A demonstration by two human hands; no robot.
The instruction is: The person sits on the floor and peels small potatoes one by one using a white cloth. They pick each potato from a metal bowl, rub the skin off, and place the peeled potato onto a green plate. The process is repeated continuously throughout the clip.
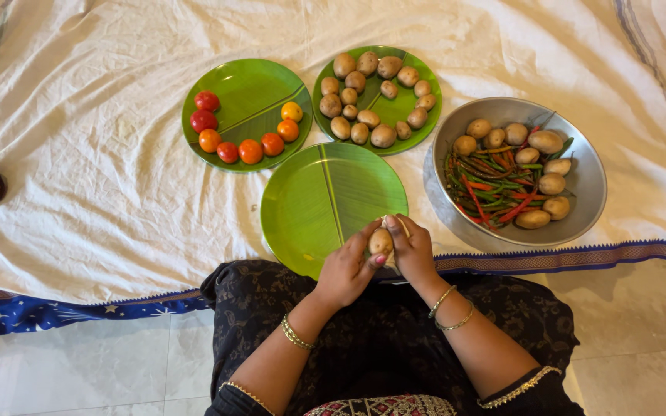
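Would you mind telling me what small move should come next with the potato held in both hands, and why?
Probably carry the potato up to the potato plate. Both the left hand and right hand hold it over the bare green plate, while potatoes already fill that farther plate.

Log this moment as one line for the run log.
hands: left hand and right hand both hold small brown potato | under: bare green leaf-pattern plate | right: metal bowl
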